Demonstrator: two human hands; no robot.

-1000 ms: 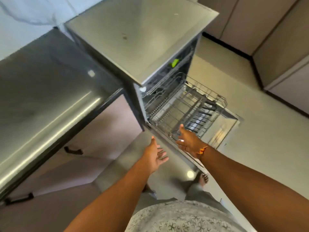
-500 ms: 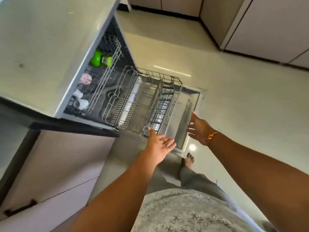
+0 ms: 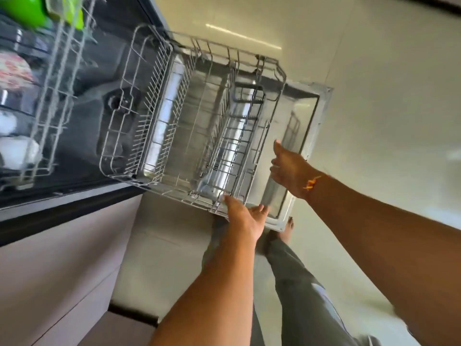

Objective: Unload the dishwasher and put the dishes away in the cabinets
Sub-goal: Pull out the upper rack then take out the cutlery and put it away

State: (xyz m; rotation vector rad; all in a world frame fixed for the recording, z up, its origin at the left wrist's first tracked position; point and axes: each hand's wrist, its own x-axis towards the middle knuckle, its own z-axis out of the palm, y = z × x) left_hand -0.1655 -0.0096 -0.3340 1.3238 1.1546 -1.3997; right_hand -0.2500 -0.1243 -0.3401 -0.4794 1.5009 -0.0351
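The lower rack [image 3: 199, 136] is drawn out over the open dishwasher door [image 3: 318, 113]. Its near corner is touched by the left hand [image 3: 245, 217], the right hand [image 3: 289, 171] held just beside it, fingers [image 3: 259, 209] of both loosely spread

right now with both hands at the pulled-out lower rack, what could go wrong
The bare foot stands close beside the corner of the open door, so a step could stub it. The left hand and right hand are at the wire front of the lower rack; shoving it in fast might pinch fingers.
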